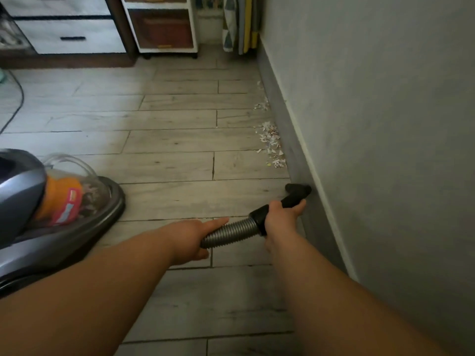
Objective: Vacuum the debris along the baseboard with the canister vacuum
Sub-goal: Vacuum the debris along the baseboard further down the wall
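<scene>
Small white paper scraps (270, 140) lie in patches on the floor against the grey baseboard (288, 129) at the right. My right hand (281, 218) grips the black handle end of the vacuum hose, and its black nozzle (298, 189) touches the floor at the baseboard, a little short of the nearest scraps. My left hand (191, 238) holds the ribbed grey hose (232, 232) just behind, index finger stretched along it. The grey canister vacuum (51, 209) with its orange inner part sits on the floor at the left.
A grey wall (385, 124) runs along the right side. Far back stand a white drawer unit (69, 34), a white shelf cart (162, 27) and a patterned folded thing (241, 24) leaning in the corner. A dark cable (18, 98) trails over the wood-look floor at the left.
</scene>
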Available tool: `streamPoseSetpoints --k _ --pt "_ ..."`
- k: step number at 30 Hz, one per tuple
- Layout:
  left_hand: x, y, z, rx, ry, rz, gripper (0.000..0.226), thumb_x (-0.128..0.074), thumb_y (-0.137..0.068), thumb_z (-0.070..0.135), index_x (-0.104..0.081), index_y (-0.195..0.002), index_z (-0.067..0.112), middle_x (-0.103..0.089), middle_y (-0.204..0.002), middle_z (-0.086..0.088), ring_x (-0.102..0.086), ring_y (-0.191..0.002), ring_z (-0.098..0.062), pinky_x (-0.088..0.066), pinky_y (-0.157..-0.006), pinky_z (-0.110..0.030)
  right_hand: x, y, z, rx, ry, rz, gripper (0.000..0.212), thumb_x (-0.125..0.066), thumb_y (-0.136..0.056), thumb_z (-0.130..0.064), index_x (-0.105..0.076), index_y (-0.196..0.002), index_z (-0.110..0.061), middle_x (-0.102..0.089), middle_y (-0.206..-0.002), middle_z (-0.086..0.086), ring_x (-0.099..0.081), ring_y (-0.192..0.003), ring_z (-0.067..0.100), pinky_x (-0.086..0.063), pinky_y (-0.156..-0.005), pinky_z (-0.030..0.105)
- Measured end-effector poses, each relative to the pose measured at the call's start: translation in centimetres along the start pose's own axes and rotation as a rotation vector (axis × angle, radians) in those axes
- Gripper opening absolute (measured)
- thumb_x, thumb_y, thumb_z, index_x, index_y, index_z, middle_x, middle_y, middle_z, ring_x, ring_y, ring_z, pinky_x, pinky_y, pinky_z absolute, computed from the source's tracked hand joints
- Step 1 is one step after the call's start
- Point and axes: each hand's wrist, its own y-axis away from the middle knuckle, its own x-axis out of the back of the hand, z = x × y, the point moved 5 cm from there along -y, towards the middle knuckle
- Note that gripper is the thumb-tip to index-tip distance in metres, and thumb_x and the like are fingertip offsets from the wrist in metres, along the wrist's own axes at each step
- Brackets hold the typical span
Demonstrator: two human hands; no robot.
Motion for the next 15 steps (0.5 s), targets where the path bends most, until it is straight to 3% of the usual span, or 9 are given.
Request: streamPoseSetpoints --k 4,8,12,15 --pt "0.8 1.3 -0.3 0.071 -0.015 0.084 0.078 -0.054 -0.095 0.032 0.001 -0.148 0.047 -0.049 -0.131 -0.004 -0.053 -0.11 -0.021 -0.044 -0.095 -0.033 -1.0 0.5 -0.5 -0.023 -0.034 0.02 0.083 -0.051 -0.096 -0.018 0.004 -0.151 -0.045 -0.048 -0.138 0.018 -0.06 -0.098 0.035 -0.052 -0.089 0.057" --pt "1.5 -0.8 -1.2 -0.001 -0.099 0.112 0.076 -0.056 -0.09 0.034 -0.009 -0.149 0.045 -0.055 -0.124 -0.002 -0.052 -0.108 -0.022 -0.044 -0.094 -0.034 -1.5 -0.8 -0.3 -0.015 -0.035 0.068 0.081 -0.05 -0.096 -0.02 0.002 -0.151 -0.047 -0.049 -0.137 0.017 -0.061 -0.098 0.036 -0.052 -0.088 0.058" --pt "2.0 -4.2 -1.9 -0.115 0.195 0.003 0.071 -0.065 -0.082 0.027 -0.031 -0.141 0.049 -0.059 -0.11 0.008 -0.055 -0.099 -0.013 -0.045 -0.087 -0.025 -1.0 -2.9 -1.5 -0.028 -0.044 0.113 0.071 -0.045 -0.1 -0.02 -0.005 -0.152 -0.046 -0.049 -0.134 0.012 -0.058 -0.1 0.034 -0.053 -0.086 0.056" --pt "3.0 -6.7 -2.8 -0.148 0.305 -0.109 0.072 -0.067 -0.081 0.025 -0.032 -0.137 0.054 -0.056 -0.106 0.014 -0.056 -0.095 -0.008 -0.044 -0.084 -0.021 -1.7 -3.5 -3.0 -0.061 -0.068 0.113 0.069 -0.046 -0.1 -0.022 -0.009 -0.15 -0.049 -0.049 -0.131 0.01 -0.058 -0.104 0.035 -0.053 -0.085 0.059"
